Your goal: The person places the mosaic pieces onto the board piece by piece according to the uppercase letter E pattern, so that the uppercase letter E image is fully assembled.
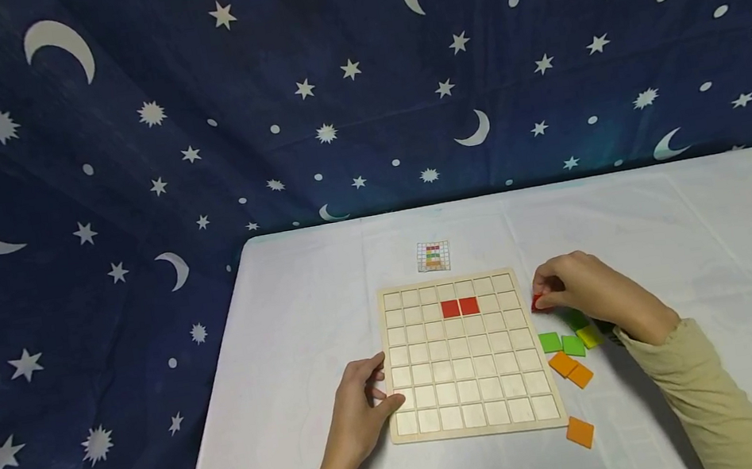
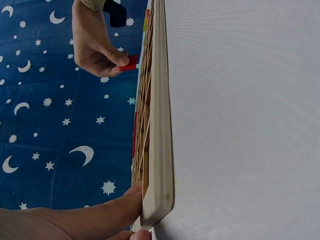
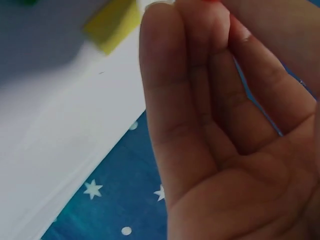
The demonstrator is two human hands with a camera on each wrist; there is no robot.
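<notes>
A square wooden grid board (image 1: 435, 394) lies flat on the white table. Two red tiles (image 1: 451, 309) sit side by side in its second row from the top. My left hand (image 1: 358, 401) grips the board's left edge, the thumb resting on the frame. Beyond the board's right side, my right hand (image 1: 581, 287) pinches a red tile (image 2: 131, 62) between thumb and fingertips, close over the table. In the right wrist view that tile is mostly hidden behind the fingers.
Right of the board lie green tiles (image 1: 574, 346), a yellow tile (image 1: 588, 337) and orange tiles (image 1: 580, 432). A small pattern card (image 1: 433, 257) is behind the board. A dark star-and-moon cloth (image 1: 344, 111) hangs beyond the table (image 1: 729, 233).
</notes>
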